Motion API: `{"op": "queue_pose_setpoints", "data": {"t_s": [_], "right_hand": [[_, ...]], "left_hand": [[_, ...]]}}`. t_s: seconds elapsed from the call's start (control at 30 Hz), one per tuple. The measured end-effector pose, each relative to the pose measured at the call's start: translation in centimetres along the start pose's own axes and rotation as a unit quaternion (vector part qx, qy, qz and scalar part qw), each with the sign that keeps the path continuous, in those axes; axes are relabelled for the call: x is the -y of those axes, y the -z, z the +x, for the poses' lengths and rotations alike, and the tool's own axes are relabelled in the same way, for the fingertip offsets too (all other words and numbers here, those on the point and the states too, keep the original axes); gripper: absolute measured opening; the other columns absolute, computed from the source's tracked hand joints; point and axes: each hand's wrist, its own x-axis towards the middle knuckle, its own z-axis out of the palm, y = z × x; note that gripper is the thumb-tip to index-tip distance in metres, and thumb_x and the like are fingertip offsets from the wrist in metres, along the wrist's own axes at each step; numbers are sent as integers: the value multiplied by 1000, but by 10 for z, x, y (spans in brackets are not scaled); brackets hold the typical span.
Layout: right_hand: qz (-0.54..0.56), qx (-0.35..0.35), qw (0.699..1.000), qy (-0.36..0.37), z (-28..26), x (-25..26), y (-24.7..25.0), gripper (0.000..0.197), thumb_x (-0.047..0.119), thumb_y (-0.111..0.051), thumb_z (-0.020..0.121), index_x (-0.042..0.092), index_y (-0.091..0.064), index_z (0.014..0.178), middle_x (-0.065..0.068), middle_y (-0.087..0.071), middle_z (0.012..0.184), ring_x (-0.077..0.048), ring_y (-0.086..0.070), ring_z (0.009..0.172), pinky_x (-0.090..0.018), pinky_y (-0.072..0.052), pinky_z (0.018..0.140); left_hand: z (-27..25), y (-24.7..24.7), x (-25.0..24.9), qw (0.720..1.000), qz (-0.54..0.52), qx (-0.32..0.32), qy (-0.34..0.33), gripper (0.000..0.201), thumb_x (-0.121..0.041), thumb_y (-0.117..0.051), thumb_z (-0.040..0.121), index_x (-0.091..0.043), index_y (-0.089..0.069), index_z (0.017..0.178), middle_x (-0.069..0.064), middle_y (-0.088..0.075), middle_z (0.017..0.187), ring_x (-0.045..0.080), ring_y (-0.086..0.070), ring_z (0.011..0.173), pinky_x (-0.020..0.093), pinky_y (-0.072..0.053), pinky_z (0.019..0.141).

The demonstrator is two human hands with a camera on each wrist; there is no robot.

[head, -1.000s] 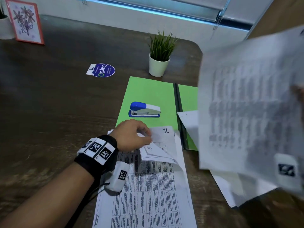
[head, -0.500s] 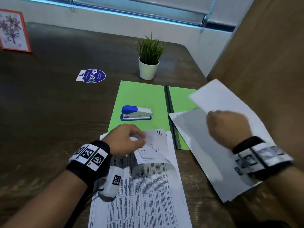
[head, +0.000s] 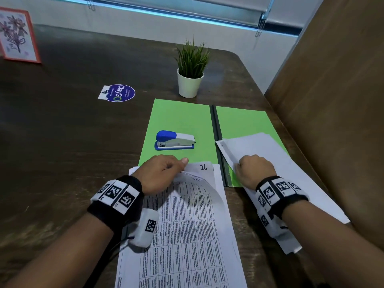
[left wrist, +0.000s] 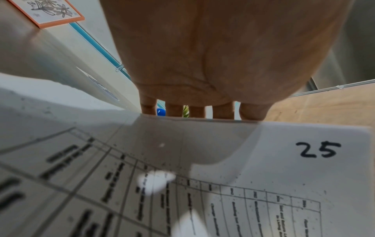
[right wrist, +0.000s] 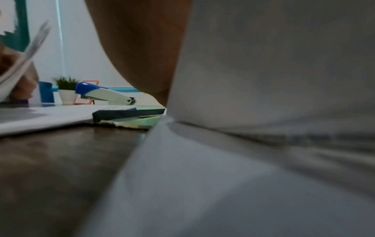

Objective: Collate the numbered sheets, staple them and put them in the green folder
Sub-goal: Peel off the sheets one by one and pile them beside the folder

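The green folder (head: 182, 119) lies open on the table, with the blue and white stapler (head: 174, 140) on its left half. My left hand (head: 164, 173) grips the lifted top edges of the printed sheets (head: 187, 225); beside its thumb shows a sheet marked 16 (head: 204, 167). In the left wrist view the fingers (left wrist: 202, 110) curl over the far edge of a sheet marked 25 (left wrist: 263, 160). My right hand (head: 253, 169) holds a face-down white sheet (head: 268, 150) on the right pile, which overlaps the folder's right half (head: 245, 121). That sheet (right wrist: 263, 96) fills the right wrist view.
A small potted plant (head: 192, 73) stands behind the folder. A round purple sticker (head: 117, 93) lies to the left, and a framed flower picture (head: 16, 36) stands at the far left. A wooden panel (head: 332, 100) walls the table's right side.
My right hand has brought the white sheet down from in front of the camera onto the right pile. The left hand has stayed on the printed stack, holding its top edges.
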Motion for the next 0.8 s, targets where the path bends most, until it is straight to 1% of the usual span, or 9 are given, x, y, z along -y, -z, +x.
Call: {"op": "queue_pose_setpoints", "data": {"t_s": [0.13, 0.27, 0.4, 0.47, 0.53, 0.57, 0.6, 0.7, 0.8], "right_hand": [[132, 55, 989, -33, 2, -6, -2, 55, 61, -28, 99, 14, -53, 82, -14, -65, 96, -33, -62, 93, -36, -46, 77], [201, 63, 978, -8, -9, -2, 16, 47, 56, -44, 97, 17, -56, 73, -2, -61, 74, -27, -62, 72, -34, -52, 73], [342, -21, 937, 62, -38, 19, 26, 28, 44, -60, 93, 23, -63, 74, 6, -63, 70, -15, -59, 68, -30, -47, 64], [412, -38, 907, 80, -53, 31, 24, 18, 42, -66, 90, 26, -69, 84, 8, -68, 77, -10, -61, 70, -27, -49, 65], [462, -32, 882, 81, -63, 39, 19, 18, 39, -69, 88, 30, -70, 103, 13, -70, 88, -1, -62, 75, -16, -45, 65], [482, -25, 872, 77, -67, 41, 16, 27, 37, -71, 88, 32, -68, 114, 16, -69, 96, 2, -63, 79, -12, -44, 66], [498, -21, 864, 74, -70, 43, 11, 36, 35, -71, 88, 32, -64, 123, 18, -68, 104, 6, -63, 84, -11, -45, 69], [547, -16, 833, 78, -76, 43, -3, 51, 27, -72, 88, 32, -57, 136, 20, -66, 117, 5, -66, 95, -25, -56, 83], [583, 12, 807, 94, -79, 39, -18, 50, 22, -72, 89, 40, -57, 133, 19, -70, 117, -2, -67, 104, -37, -55, 94]], "left_hand": [[-1, 0, -1, 1000, 8, 1, 6, 92, -81, -27, 88, 4, -64, 94, 16, -67, 98, 33, -64, 92, 52, -51, 89], [0, -1, 0, 1000, 9, 10, 22, 98, -84, -20, 80, 1, -65, 99, 15, -68, 101, 32, -64, 95, 53, -51, 90], [0, -2, 0, 1000, -16, 11, 16, 61, -63, -41, 96, -9, -69, 86, 1, -68, 92, 22, -65, 88, 49, -52, 87], [1, -4, 3, 999, -30, 8, 20, 35, -47, -56, 97, -19, -73, 83, -9, -68, 93, 16, -66, 87, 45, -53, 88], [1, -6, 5, 999, -38, -1, 26, 11, -35, -65, 93, -29, -74, 89, -13, -70, 97, 14, -68, 91, 41, -55, 90], [0, -8, 5, 999, -41, -4, 25, 9, -32, -66, 91, -35, -73, 96, -14, -70, 101, 15, -68, 91, 37, -56, 89], [-1, -9, 5, 999, -43, -6, 20, 18, -31, -65, 91, -42, -70, 104, -15, -70, 106, 17, -69, 91, 33, -56, 88], [-2, -10, 4, 999, -37, -4, 13, 39, -30, -64, 94, -51, -60, 126, -19, -65, 121, 19, -67, 98, 27, -53, 92], [-1, -10, 5, 999, -41, 9, 9, 38, -30, -61, 97, -49, -60, 130, -21, -62, 127, 6, -60, 114, 34, -49, 104]]}}
